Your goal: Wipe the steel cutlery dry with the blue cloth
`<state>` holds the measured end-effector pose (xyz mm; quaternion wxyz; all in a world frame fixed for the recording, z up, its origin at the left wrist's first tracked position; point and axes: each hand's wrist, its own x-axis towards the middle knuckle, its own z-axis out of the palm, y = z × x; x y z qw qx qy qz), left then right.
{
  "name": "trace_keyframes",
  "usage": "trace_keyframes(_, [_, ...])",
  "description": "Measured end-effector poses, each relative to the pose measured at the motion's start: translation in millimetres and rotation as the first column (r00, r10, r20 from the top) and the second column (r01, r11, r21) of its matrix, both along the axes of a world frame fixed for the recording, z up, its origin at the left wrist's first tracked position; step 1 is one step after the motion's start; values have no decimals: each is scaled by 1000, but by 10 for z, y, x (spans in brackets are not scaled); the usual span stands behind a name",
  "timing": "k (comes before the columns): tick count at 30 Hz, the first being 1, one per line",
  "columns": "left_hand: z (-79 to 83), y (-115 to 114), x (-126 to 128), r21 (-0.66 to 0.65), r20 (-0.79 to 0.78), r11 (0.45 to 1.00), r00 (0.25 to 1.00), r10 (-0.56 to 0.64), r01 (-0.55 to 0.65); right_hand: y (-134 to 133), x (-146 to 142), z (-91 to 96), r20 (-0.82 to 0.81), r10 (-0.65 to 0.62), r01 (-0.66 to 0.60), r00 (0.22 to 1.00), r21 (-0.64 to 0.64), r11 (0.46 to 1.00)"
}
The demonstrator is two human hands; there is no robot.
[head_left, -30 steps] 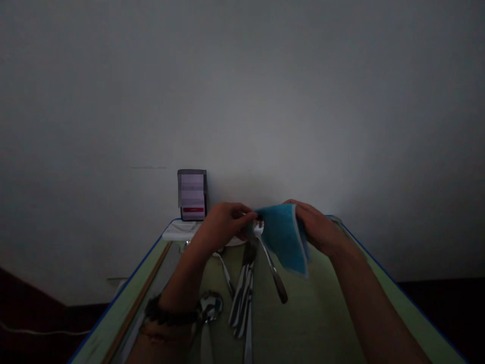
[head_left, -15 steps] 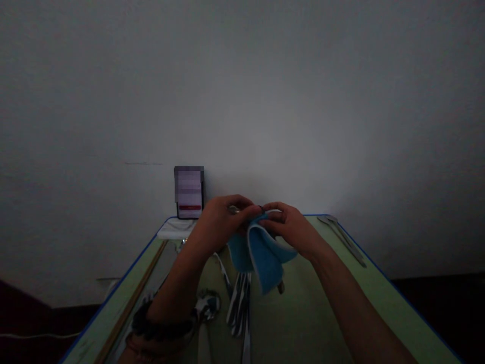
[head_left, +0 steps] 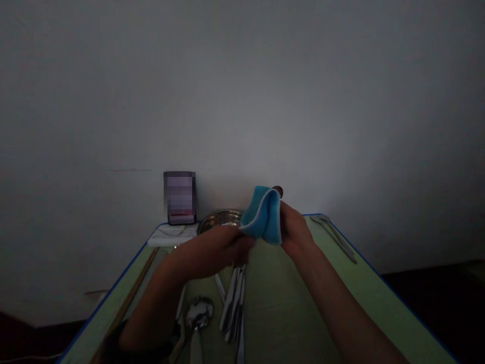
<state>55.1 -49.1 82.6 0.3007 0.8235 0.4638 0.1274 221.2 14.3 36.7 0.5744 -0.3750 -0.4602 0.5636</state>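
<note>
1 cloth (head_left: 265, 217); 1 ph (head_left: 181, 197); 1 bowl (head_left: 220, 218); 1 lg spoon (head_left: 200, 311); 2 R-edge utensils (head_left: 343, 245); 3+ cutlery hndls (head_left: 229, 307)

A free lane of tabletop (head_left: 282, 303) runs between the obstructing cutlery pile (head_left: 230, 306) and right forearm (head_left: 333, 293)

The left hand (head_left: 224, 248) partly hides the metal bowl (head_left: 216, 219).

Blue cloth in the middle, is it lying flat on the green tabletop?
No, the blue cloth is folded and raised above the green tabletop, between the left hand and the right hand.
</note>
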Motion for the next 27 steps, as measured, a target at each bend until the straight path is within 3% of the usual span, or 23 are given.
trace_keyframes(4, [-8,11,-17,-42,-4,999,1000,9,-10,-21,-32,5,-151,-79,64,985,-101,993])
trace_keyframes(8, [10,-38,-69,-221,39,974,998,-48,55,-24,2,48,-232,-151,110,961,-182,977])
trace_keyframes(11, [24,-57,-97,-239,85,967,994,-75,93,-19,23,65,-243,-180,159,953,-104,982])
trace_keyframes(14, [16,-41,-114,-113,76,992,996,-50,59,-25,38,57,-204,-76,84,976,29,996])
trace_keyframes(17, [13,-16,-115,-28,63,994,992,108,-107,-56,56,47,-96,140,-138,985,23,990])
trace_keyframes(20, [36,-1,-96,66,64,971,972,224,-228,-109,51,48,-43,264,-263,964,14,965])
trace_keyframes(24, [41,31,-60,194,77,953,972,221,-232,-181,-2,53,94,335,-340,937,31,940])
trace_keyframes(27, [15,74,-53,215,44,954,978,204,-208,-201,-20,45,172,381,-392,908,32,919])
